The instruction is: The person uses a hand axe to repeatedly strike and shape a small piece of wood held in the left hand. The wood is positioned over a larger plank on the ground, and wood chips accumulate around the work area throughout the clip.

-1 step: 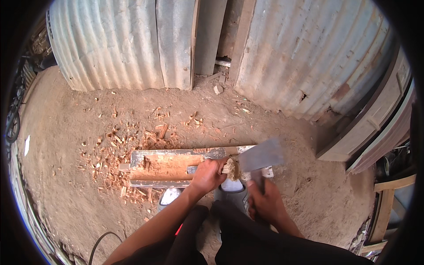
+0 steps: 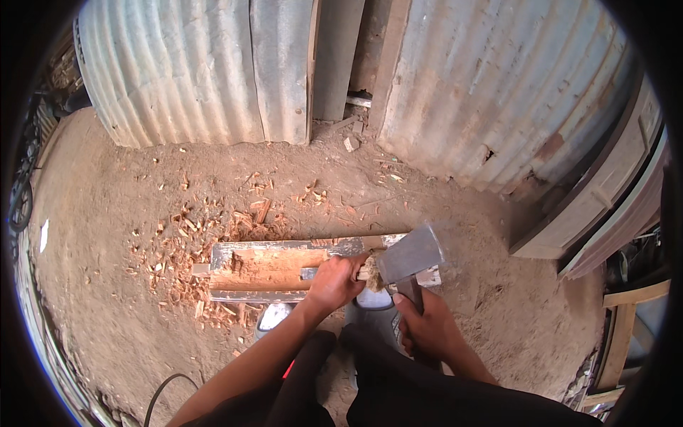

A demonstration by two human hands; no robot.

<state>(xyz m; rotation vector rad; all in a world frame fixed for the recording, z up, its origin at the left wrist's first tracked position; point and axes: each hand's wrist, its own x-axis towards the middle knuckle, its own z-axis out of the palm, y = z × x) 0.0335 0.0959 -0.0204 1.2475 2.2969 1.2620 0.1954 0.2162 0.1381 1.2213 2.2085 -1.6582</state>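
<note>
On the dirt floor [image 2: 512, 306], below corrugated sheets [image 2: 178, 71], lies hollowed timber [image 2: 274, 267]

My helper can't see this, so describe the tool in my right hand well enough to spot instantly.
Find the long, hollowed wooden piece, orange-brown inside, beside scattered wood chips. Near its right end, the right hand grips a dark-handled tool. Its broad, flat grey metal head sets it apart from the narrow, frayed-ended chisel in the left hand.
</note>
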